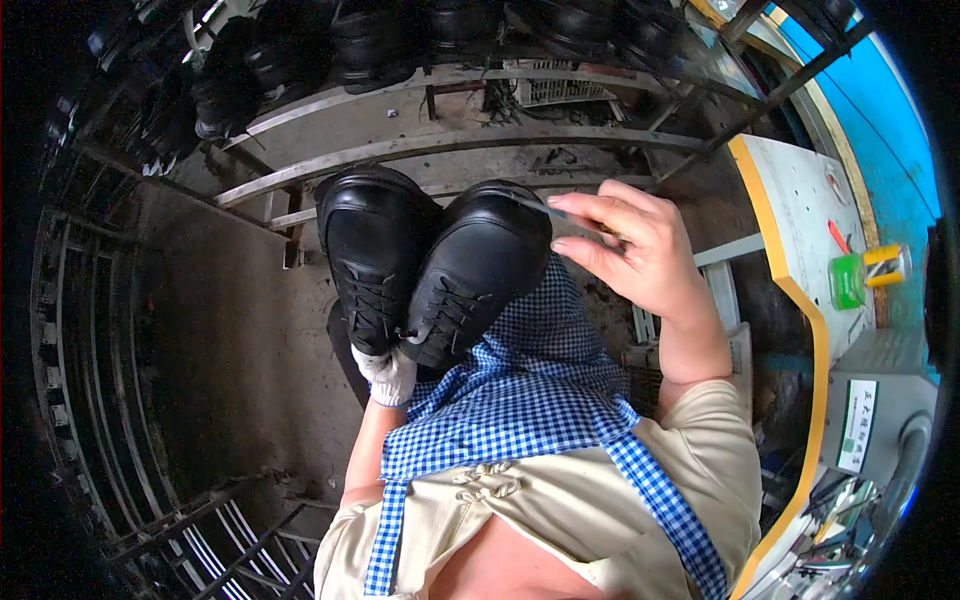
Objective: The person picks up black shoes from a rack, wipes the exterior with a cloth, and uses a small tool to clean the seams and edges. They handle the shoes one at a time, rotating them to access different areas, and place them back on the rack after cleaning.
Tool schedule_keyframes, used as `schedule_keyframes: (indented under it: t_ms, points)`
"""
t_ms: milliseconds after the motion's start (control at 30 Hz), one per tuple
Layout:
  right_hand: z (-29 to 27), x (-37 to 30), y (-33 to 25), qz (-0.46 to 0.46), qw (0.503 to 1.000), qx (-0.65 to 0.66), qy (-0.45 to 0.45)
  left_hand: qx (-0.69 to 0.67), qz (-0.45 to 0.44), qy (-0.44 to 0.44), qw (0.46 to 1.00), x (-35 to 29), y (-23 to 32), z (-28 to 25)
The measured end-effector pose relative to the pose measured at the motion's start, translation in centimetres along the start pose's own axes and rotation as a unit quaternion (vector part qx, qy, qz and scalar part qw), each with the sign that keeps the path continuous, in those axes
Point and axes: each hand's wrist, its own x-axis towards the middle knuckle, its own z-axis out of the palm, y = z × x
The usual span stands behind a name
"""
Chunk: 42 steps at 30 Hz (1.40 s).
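Observation:
A pair of black lace-up shoes stands toes-up over my lap, the left shoe (378, 230) leaning against the right shoe (478, 250). My left hand (390, 378), in a white glove, is closed on the pair at their heel ends; most of its fingers are hidden behind the shoes. My bare right hand (640, 240) pinches a thin, slender tool (574, 217) between thumb and fingers. Its narrow tip reaches the toe edge of the right shoe. Whether it is a blade or a fine brush cannot be made out.
Black shoes (370, 45) line a metal rack across the far side. Rack rails (460, 141) run beyond my knees. To my right is a white table with a yellow edge (785, 260), bearing a green container (846, 282) and a grey machine (880, 400). Metal racking (95, 370) stands at left.

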Motion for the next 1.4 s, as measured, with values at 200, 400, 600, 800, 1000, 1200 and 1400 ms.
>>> schedule_keyframes:
  t_ms: [200,400,600,800,1000,1200,1400]
  points:
    - [-0.7,1.1,2.3,-0.093,0.990,-0.007,-0.106,0.148,0.058,-0.059,0.985,0.9,0.5,-0.7]
    - [-0.1,-1.0,7.1,-0.036,0.972,-0.088,-0.215,0.189,-0.020,-0.193,0.963,3.3,1.1,0.7]
    - [4.7,-7.4,15.6,0.126,0.954,-0.039,-0.268,0.393,-0.094,-0.330,0.853,5.4,0.2,2.4]
    - [5.4,-8.5,15.9,0.169,0.950,-0.010,-0.263,0.329,0.032,-0.310,0.891,5.7,-4.5,1.4]
    - [5.2,-6.5,16.2,0.197,0.920,0.019,-0.337,0.384,-0.026,-0.353,0.853,6.5,-2.7,1.9]
    - [6.4,-5.3,16.2,0.217,0.898,0.054,-0.380,0.363,0.006,-0.370,0.855,6.7,-3.5,0.9]
    - [8.1,-8.0,16.3,0.219,0.929,0.158,-0.254,0.351,0.022,-0.343,0.871,6.5,-2.6,0.6]
